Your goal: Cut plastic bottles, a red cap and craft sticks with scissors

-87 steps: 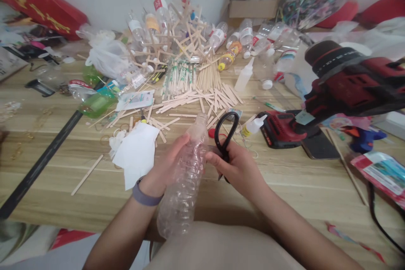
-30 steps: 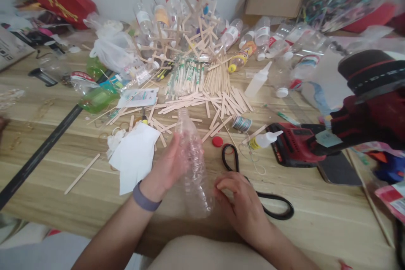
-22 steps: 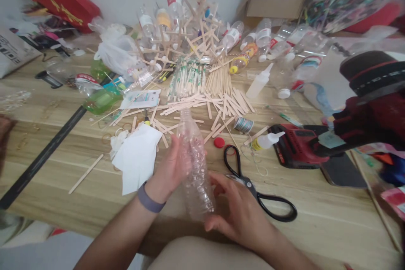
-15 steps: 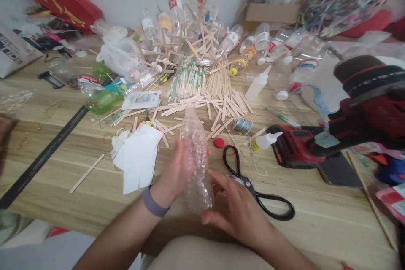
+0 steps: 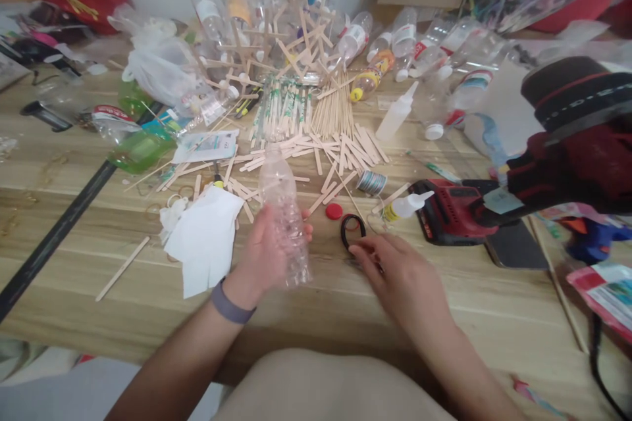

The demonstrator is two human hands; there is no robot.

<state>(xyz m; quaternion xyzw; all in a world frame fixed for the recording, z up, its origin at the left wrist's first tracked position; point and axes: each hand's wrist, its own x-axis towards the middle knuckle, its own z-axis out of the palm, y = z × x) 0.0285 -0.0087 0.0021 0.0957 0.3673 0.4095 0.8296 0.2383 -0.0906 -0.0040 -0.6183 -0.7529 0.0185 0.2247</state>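
Note:
My left hand is wrapped around a clear, ridged plastic bottle with no cap or label. The bottle is tilted, its neck toward the back of the table. My right hand lies over a pair of black-handled scissors, its thumb and fingers closed at their middle. One handle loop shows beyond the fingertips; the rest of the scissors is hidden beneath the hand. A red bottle cap rests just behind that loop.
Loose wooden sticks and thin skewers lie behind the bottle. White paper pieces are on the left. A red-black power tool, thread spool and glue bottle stand right. Plastic bottles crowd the back.
My right hand has left the bottle's side and come down over the scissors on the right. My left hand still holds the bottle. The whole view has shifted slightly.

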